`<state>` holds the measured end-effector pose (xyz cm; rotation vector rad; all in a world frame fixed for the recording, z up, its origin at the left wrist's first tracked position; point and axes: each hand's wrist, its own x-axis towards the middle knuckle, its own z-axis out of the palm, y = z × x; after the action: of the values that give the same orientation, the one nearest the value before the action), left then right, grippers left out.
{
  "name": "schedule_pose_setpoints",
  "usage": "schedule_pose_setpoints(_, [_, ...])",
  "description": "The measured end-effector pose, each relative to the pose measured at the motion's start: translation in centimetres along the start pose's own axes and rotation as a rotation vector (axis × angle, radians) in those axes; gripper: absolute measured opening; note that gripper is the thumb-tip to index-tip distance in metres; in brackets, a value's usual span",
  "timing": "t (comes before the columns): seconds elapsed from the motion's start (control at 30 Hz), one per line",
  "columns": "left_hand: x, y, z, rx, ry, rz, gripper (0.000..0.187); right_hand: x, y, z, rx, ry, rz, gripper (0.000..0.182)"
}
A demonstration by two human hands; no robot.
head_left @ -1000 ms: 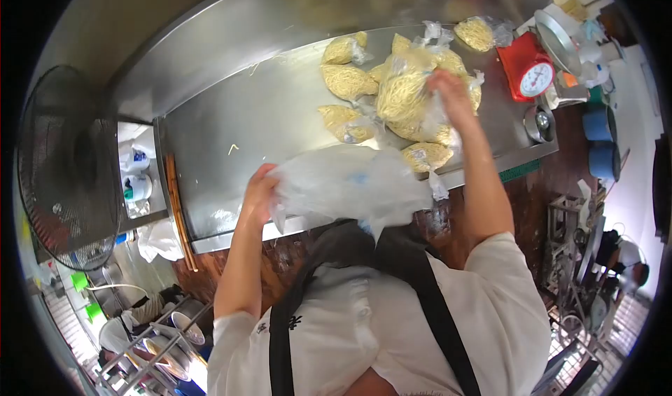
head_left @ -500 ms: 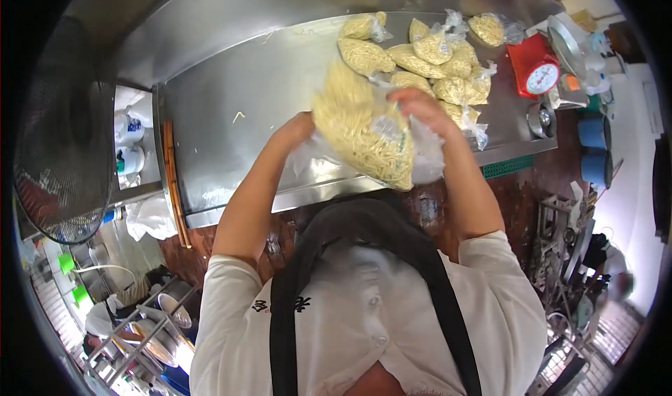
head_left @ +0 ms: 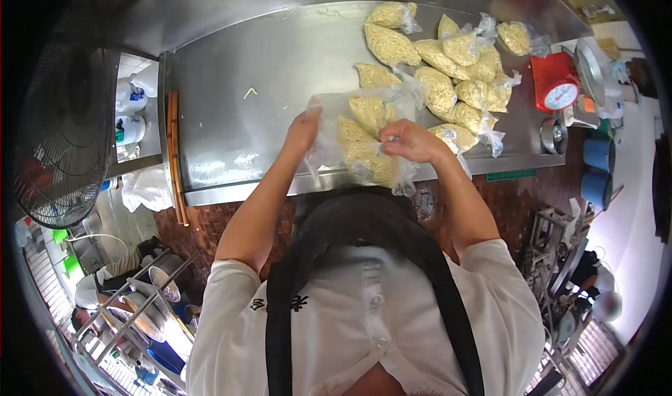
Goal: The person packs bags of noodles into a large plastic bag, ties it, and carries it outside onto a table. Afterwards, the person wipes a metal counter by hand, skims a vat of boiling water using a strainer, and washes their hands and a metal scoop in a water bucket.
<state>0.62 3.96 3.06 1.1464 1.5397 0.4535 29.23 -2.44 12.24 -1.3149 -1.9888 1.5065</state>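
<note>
My left hand (head_left: 302, 131) pinches the left edge of the clear bag (head_left: 327, 145), seemingly to keep it spread, while my right hand (head_left: 411, 142) grips its right part beside the noodles (head_left: 358, 144) inside, at the near edge of the table (head_left: 231, 133)

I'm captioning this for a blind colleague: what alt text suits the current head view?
A person's left hand holds a large clear plastic bag over a metal table, while the right hand is at noodle packs, seemingly inside it. More bagged noodles lie beyond, near a red scale.
</note>
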Motion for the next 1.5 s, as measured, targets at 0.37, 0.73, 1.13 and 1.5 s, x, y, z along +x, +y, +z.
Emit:
schedule_pose_setpoints(0.37, [1.8,-2.9,-10.0,0.146,0.222,-0.093,0.025,0.9,9.2,2.7,0.117,0.519,0.225,0.014])
schedule_pose_setpoints(0.73, [5.7,10.1,-2.0,-0.153,0.066,0.015,0.071,-10.0,-10.8,-10.6,0.328,0.302,-0.644,0.019])
schedule_pose_setpoints(1.13, [-2.8,20.9,1.9,0.059,-0.513,0.231,0.095,-6.2,-6.7,-3.8,0.935,0.669,-0.238,0.016])
schedule_pose_setpoints(1.5, [-11.6,12.5,-2.2,0.471,-0.683,0.214,0.059,0.7,-5.6,-0.5,1.056,1.258,0.016,0.026])
